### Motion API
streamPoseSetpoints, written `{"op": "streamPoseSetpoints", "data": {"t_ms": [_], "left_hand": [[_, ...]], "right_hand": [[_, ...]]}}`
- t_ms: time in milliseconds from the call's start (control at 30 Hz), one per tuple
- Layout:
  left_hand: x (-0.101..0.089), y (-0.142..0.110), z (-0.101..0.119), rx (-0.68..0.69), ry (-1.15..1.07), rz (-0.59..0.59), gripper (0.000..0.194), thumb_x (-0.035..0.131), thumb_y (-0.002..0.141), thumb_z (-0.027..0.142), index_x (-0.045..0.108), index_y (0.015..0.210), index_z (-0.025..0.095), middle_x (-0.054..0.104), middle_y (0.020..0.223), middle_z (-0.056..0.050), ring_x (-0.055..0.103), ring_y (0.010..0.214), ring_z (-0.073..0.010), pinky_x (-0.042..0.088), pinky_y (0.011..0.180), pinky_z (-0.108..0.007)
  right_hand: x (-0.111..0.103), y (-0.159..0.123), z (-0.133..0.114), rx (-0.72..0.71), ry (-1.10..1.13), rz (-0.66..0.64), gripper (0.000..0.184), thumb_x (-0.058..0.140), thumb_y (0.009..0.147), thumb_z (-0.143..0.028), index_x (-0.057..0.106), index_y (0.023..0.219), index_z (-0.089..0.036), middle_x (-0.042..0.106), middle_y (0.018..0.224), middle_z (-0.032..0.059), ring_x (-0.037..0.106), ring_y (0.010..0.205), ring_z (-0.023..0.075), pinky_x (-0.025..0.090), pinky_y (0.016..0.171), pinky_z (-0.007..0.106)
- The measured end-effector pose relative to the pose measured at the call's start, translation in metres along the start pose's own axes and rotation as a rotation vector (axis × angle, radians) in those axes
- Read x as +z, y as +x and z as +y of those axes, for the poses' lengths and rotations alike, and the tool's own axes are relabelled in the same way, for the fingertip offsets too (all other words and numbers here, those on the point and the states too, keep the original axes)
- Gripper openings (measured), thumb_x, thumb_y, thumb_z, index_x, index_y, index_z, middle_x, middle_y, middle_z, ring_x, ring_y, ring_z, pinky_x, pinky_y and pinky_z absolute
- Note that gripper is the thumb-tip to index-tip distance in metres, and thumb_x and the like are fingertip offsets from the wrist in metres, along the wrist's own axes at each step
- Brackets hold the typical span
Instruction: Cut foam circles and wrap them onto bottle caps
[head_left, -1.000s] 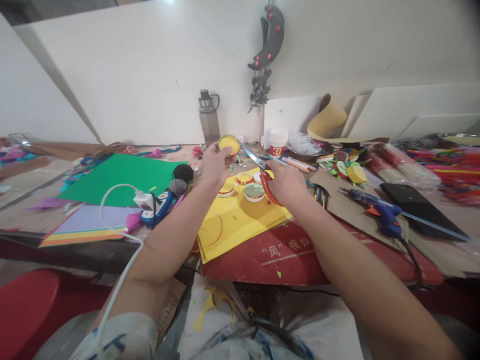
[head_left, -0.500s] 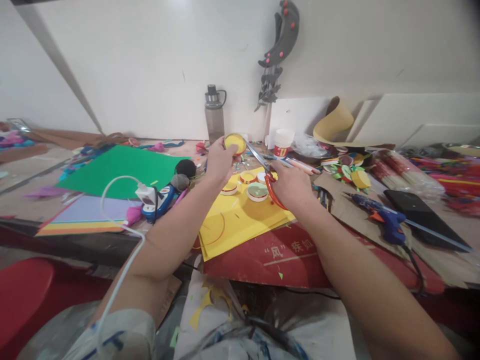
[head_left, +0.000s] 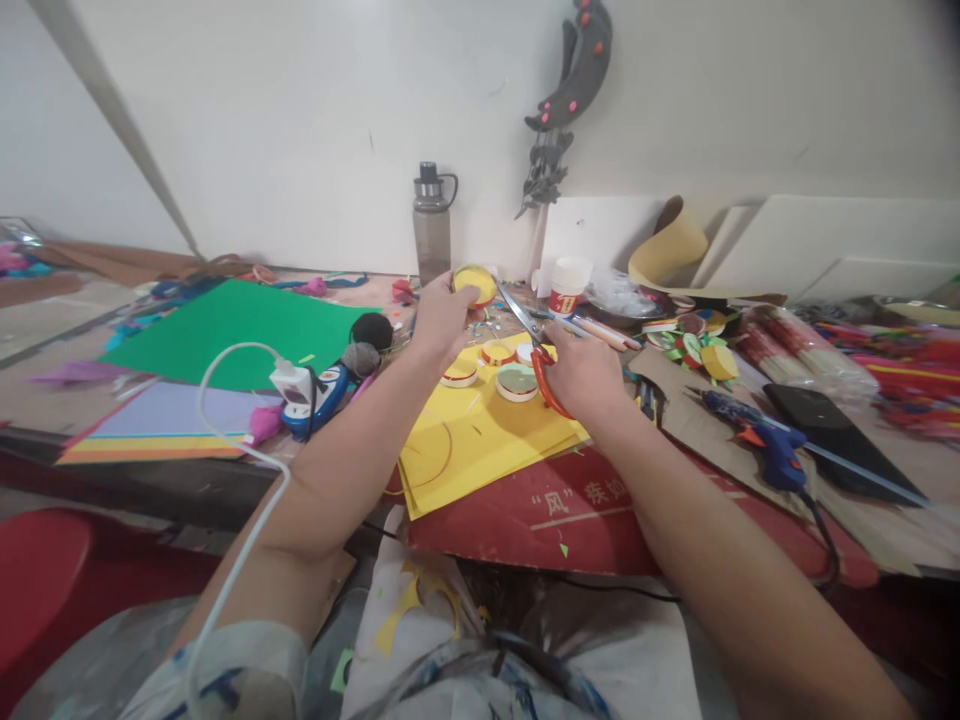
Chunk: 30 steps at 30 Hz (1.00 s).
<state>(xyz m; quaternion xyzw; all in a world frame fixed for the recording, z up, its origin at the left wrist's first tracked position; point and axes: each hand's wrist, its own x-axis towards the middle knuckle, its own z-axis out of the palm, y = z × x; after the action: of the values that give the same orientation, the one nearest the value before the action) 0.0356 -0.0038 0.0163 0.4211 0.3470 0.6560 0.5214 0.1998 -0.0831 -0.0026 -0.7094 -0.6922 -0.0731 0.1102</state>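
Note:
My left hand [head_left: 444, 312] is closed on a round yellow-faced disc [head_left: 475, 285], held up above the far part of the table. In my right hand [head_left: 581, 368] are scissors [head_left: 548, 382] with orange-red handles. Their blades point up and left, the tips close to the disc's right edge; whether they touch it I cannot tell. Below both hands lie yellow sheets [head_left: 480, 455] with a drawn circle at the left. On them rest several round pieces, among them a green-topped one [head_left: 517, 380] and a yellow-topped one [head_left: 459, 376].
A grey bottle [head_left: 432, 230] and a paper cup [head_left: 567, 287] stand toward the wall. Green sheet [head_left: 247, 335] and a power strip [head_left: 315, 400] with a white cable lie left. A glue gun [head_left: 772, 445], black phone [head_left: 844, 440] and sticks in plastic [head_left: 795, 340] are right.
The view has shifted slightly. My left hand still holds the disc, which looks tilted a little differently, and the scissors' tips stay beside its edge.

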Motion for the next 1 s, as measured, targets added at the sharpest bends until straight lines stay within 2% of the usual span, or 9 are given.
{"op": "streamPoseSetpoints", "data": {"t_ms": [233,467,667,1000], "left_hand": [[-0.009,0.008,0.000,-0.043,-0.095,-0.073,0.024,0.064,0.064,0.003,0.068,0.083,0.017,0.069,0.073,-0.002,0.058,0.060,-0.0097,0.035,0.047,-0.019],[-0.009,0.008,-0.003,0.011,-0.205,-0.090,0.033,0.071,0.063,0.006,0.068,0.093,0.020,0.073,0.084,-0.001,0.064,0.067,-0.0101,0.039,0.051,-0.019],[-0.008,0.004,0.000,-0.004,-0.244,-0.105,0.032,0.069,0.065,0.007,0.068,0.094,0.020,0.071,0.081,-0.001,0.065,0.069,-0.0099,0.036,0.049,-0.019],[-0.006,0.000,0.003,-0.056,-0.282,-0.077,0.034,0.068,0.068,0.002,0.069,0.097,0.019,0.072,0.080,-0.001,0.058,0.060,-0.0068,0.035,0.046,-0.018]], "right_hand": [[0.000,0.001,0.003,-0.025,0.085,0.049,0.041,0.050,0.102,-0.028,0.062,0.141,-0.021,0.077,0.111,0.0164,0.071,0.103,0.0333,0.047,0.079,0.035],[0.003,-0.002,0.004,-0.037,0.172,0.110,0.040,0.046,0.102,-0.023,0.062,0.138,-0.016,0.074,0.109,0.0178,0.068,0.099,0.0318,0.046,0.080,0.036],[0.002,0.001,0.009,-0.060,0.181,0.198,0.048,0.052,0.092,-0.008,0.061,0.138,-0.016,0.065,0.117,0.0209,0.062,0.108,0.0336,0.047,0.090,0.040],[0.018,0.008,0.014,-0.088,0.231,0.312,0.044,0.056,0.088,-0.011,0.063,0.131,-0.020,0.059,0.111,0.0174,0.056,0.104,0.0330,0.047,0.089,0.042]]}}
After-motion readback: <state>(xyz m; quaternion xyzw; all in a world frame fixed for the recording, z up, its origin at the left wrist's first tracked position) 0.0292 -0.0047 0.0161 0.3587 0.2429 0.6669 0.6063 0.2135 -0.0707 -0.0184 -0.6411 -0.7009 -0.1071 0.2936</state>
